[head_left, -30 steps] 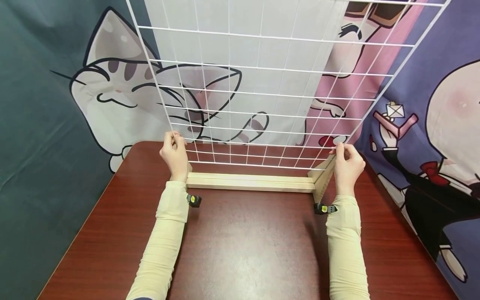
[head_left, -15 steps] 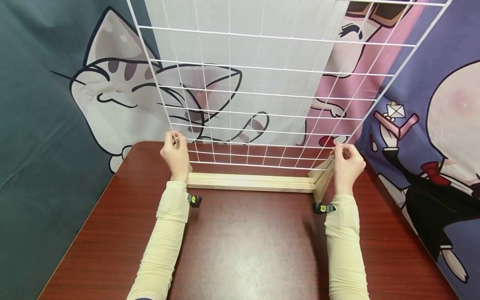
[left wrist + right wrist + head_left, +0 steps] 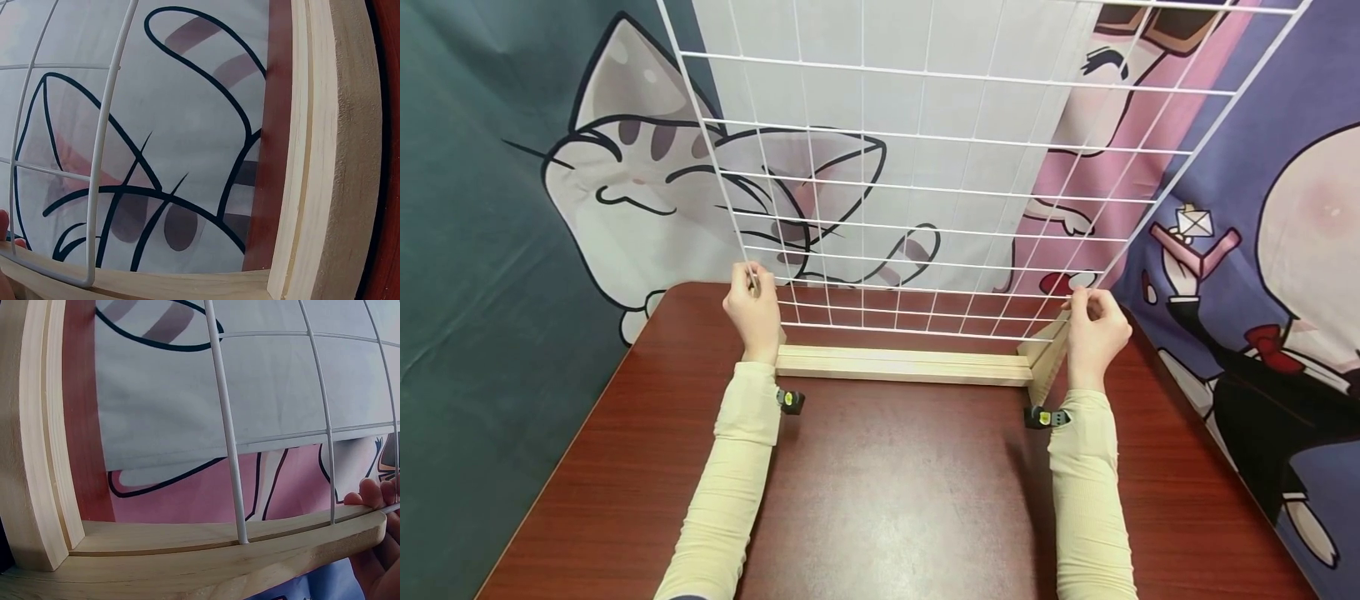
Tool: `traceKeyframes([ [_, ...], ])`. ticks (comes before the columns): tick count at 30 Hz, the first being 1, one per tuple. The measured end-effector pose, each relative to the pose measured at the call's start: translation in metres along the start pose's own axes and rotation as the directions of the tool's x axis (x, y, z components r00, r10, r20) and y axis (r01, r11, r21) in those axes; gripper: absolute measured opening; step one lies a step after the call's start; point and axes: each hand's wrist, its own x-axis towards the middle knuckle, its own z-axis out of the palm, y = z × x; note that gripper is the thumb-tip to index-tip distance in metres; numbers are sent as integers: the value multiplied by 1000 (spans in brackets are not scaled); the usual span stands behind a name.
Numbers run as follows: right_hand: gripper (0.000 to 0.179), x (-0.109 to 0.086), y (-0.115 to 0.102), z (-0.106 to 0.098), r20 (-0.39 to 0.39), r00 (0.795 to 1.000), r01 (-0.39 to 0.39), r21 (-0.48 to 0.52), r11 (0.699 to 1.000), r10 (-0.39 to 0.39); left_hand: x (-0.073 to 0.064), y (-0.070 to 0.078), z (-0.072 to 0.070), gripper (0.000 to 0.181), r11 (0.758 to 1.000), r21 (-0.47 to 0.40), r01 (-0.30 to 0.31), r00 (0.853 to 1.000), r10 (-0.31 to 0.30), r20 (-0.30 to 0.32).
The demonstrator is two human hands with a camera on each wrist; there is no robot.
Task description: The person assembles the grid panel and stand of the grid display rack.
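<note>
A white wire grid panel (image 3: 862, 67) leans upright over the table, with its lower end in a pale wooden frame. My left hand (image 3: 752, 317) pinches the grid's left edge low down; only a few fingertips (image 3: 4, 222) of it show in the left wrist view. At the opposite edge, my right hand (image 3: 1097, 333) grips the grid beside the frame's right side piece (image 3: 187, 569). In the right wrist view the bottom wire (image 3: 228, 419) meets that side piece at its groove. The left side piece (image 3: 206, 284) passes beneath the grid's lower corner.
The frame's grooved crossbar (image 3: 902, 364) spans the reddish-brown table (image 3: 887, 483) between the two arms. Close behind hangs a cartoon cat curtain (image 3: 647, 225), with another printed curtain (image 3: 1322, 217) on the right. Each wrist carries a small black camera (image 3: 791, 402).
My left hand has shifted very slightly to the right at the grid's edge. The grid, the frame and my right hand look nearly the same.
</note>
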Motion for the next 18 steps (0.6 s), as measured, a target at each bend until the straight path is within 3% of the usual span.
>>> traceKeyframes([
  [18,22,2,2,1,-13,1000,16,-14,1000,-16,-2,1,1,15,1000,18,-6,1000,6,7],
])
